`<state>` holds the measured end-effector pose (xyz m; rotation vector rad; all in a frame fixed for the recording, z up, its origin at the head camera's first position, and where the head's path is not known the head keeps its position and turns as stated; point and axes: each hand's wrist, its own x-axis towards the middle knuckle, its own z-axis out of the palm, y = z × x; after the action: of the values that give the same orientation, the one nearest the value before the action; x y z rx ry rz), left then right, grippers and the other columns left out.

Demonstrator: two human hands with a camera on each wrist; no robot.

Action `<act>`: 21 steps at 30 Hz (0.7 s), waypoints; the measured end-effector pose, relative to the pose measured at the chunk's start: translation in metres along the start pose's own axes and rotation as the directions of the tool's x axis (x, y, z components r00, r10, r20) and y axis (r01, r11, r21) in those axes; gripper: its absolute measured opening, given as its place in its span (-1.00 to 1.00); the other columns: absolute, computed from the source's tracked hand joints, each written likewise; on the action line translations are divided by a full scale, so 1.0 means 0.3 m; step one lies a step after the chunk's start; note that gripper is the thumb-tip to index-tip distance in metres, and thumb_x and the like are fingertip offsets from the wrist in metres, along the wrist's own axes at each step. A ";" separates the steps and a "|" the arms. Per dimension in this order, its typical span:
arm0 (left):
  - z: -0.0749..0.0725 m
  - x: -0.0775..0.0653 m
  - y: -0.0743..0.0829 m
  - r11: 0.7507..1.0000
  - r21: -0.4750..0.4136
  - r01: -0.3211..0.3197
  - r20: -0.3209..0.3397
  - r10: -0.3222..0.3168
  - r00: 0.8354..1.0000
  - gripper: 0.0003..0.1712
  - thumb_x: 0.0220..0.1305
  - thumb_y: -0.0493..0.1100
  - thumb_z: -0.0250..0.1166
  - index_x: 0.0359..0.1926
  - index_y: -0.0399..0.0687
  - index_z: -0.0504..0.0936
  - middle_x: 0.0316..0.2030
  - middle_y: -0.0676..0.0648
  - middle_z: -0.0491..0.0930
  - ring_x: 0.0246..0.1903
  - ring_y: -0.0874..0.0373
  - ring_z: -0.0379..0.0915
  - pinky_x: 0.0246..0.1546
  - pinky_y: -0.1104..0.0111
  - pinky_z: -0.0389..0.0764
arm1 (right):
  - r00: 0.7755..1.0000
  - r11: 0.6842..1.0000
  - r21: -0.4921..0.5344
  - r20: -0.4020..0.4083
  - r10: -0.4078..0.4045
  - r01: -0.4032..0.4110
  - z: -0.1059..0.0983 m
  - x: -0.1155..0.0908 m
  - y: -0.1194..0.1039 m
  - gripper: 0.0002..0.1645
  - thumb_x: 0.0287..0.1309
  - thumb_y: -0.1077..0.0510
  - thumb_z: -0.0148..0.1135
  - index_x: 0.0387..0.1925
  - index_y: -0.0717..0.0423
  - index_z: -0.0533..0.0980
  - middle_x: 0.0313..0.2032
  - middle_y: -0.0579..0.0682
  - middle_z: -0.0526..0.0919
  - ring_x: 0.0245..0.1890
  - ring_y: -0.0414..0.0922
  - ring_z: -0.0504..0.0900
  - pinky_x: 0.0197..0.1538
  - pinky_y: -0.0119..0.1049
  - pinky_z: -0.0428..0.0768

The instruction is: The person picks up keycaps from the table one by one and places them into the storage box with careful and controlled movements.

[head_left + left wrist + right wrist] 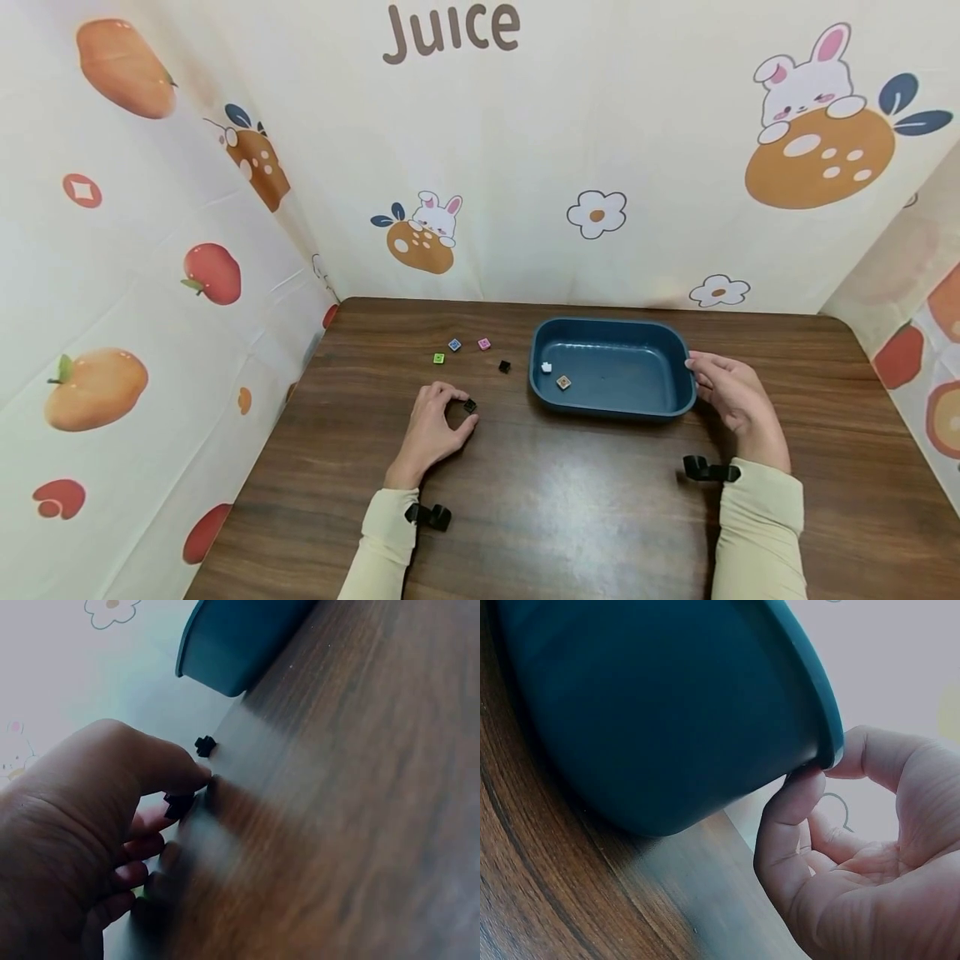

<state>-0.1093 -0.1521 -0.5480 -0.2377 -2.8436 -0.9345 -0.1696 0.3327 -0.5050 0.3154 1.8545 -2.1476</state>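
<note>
- Left hand (433,429) rests on the wooden table (570,508), fingers curled, with thumb and forefinger pinching a small black cube (469,406) that sits on the tabletop; the left wrist view shows the cube (178,804) caught between the fingertips.
- Right hand (731,398) is at the right end of the blue tray (671,367), thumb and fingers loosely bent and touching its rim; the right wrist view shows the thumb tip (799,796) pressed under the rim.
- Inside the tray, near its left wall, lie a white cube (547,367) and a tan cube (563,382), close together.
- Just left of the tray on the table sits a second black cube (504,366).
- Farther left lie a pink cube (483,343), a blue cube (453,344) and a green cube (438,358), apart from one another.
- Dark brown wood grain covers the table, with a glossy patch near the person.
- Cream cloth walls (247,208) close in the far, left and right sides, printed with rabbits, oranges, apples, flowers and the word "Juice".
- Both sleeves (757,533) are cream, each with a black clip at the wrist.
</note>
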 end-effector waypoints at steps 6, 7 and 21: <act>0.006 0.001 0.001 1.000 -0.005 -0.001 -0.016 0.001 1.000 -0.77 0.30 -0.03 0.51 -0.07 0.04 0.77 -0.02 -0.05 0.62 0.07 -0.05 0.45 0.18 -0.01 0.53 | 1.000 1.000 0.023 -0.007 0.002 -0.002 0.003 -0.001 -0.004 -0.72 0.47 0.17 0.27 -0.32 -0.26 0.75 -0.29 -0.35 0.76 -0.32 -0.38 0.67 -0.21 -0.50 0.70; 0.008 0.001 0.000 1.000 -0.003 -0.002 -0.019 0.002 1.000 -0.77 0.30 -0.04 0.51 -0.07 0.04 0.77 -0.03 -0.05 0.62 0.07 -0.05 0.46 0.19 0.00 0.52 | 1.000 1.000 0.020 -0.003 -0.001 0.001 0.003 -0.001 -0.004 -0.71 0.48 0.18 0.26 -0.31 -0.27 0.75 -0.28 -0.36 0.75 -0.31 -0.39 0.67 -0.20 -0.50 0.69; 0.010 0.014 -0.014 1.000 -0.004 -0.021 -0.049 0.020 0.999 -0.81 0.29 -0.06 0.50 -0.11 0.03 0.79 -0.09 -0.02 0.64 0.01 -0.01 0.47 0.15 0.04 0.53 | 1.000 1.000 -0.002 -0.012 0.009 -0.009 0.004 0.005 0.003 -0.76 0.47 0.13 0.28 -0.28 -0.27 0.75 -0.28 -0.35 0.74 -0.30 -0.38 0.65 -0.20 -0.50 0.69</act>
<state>-0.1144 -0.1533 -0.5522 -0.2407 -2.7895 -0.9295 -0.1705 0.3313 -0.5062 0.3366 1.8577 -2.1424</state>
